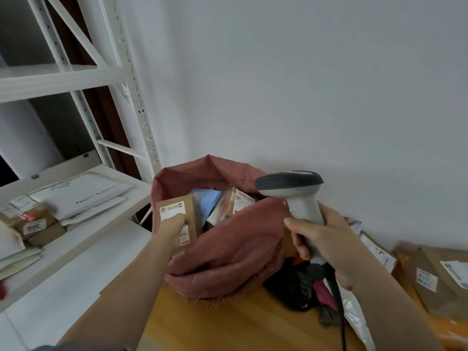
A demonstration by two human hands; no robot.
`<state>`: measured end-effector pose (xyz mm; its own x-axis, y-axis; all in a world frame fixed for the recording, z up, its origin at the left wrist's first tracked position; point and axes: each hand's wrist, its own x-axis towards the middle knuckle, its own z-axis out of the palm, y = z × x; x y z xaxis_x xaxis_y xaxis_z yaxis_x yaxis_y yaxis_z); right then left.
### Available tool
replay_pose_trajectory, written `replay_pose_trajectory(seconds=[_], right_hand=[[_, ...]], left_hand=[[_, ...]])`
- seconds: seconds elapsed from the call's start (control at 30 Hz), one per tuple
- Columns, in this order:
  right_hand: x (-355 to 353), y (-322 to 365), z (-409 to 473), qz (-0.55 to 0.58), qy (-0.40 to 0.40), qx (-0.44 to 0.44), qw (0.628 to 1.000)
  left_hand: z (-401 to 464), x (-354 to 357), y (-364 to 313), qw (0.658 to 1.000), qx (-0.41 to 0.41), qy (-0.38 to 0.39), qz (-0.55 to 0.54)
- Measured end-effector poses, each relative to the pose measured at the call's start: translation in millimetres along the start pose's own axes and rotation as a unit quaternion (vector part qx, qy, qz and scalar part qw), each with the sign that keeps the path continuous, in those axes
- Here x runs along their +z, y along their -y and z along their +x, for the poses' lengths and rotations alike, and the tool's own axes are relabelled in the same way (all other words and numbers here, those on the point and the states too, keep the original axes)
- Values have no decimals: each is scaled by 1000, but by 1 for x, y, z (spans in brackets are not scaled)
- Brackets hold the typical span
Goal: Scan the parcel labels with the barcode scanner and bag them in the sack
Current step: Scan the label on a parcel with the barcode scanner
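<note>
Fingers of the left hand (174,224) pinch a brown parcel (177,219) at the rim of the red sack (228,249) — label up. Right hand (321,239) grips the barcode scanner (293,196) just above the sack, on the wooden table (228,325).

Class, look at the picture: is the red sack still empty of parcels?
No. Several parcels already sit inside the open red sack, and the left hand holds a brown parcel at its rim.
</note>
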<state>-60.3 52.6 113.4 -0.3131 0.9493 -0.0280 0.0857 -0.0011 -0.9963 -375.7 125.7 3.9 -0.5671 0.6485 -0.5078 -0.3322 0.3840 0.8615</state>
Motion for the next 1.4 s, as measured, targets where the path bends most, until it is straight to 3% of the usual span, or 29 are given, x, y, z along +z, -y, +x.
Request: replay_pose_trajectory(seconds=[0.27, 0.5, 0.63, 0.77, 0.83, 0.9, 1.0, 1.13, 1.27, 1.33, 1.4], right_hand=[[-6, -14, -2, -6, -22, 12, 1000], [-19, -24, -2, -15, -10, 26, 999], [-22, -33, 4, -22, -1, 43, 999], [-21, -39, 9, -29, 7, 47, 998], [-17, -42, 14, -27, 7, 51, 998], [-9, -45, 18, -17, 17, 50, 998], [5, -48, 21, -8, 35, 51, 998], [22, -53, 27, -10, 54, 55, 997], [34, -49, 33, -13, 71, 46, 996], [36, -48, 35, -12, 75, 40, 996], [36, -46, 35, -12, 79, 35, 996]], left_hand=[[6, 10, 27, 991, 20, -70, 116], [1, 6, 57, 937, 93, -180, 285], [10, 1, 67, 939, 112, -253, 202], [18, -2, 76, 921, 42, -328, 204], [25, -10, 84, 942, -20, -296, 156], [31, -18, 91, 971, -64, -228, 33], [40, -28, 95, 982, -64, -145, -100], [46, -41, 92, 989, -47, -121, -67], [33, -50, 79, 988, -60, -130, 59], [25, -47, 72, 980, -50, -178, 67], [14, -45, 60, 966, 21, -258, 5]])
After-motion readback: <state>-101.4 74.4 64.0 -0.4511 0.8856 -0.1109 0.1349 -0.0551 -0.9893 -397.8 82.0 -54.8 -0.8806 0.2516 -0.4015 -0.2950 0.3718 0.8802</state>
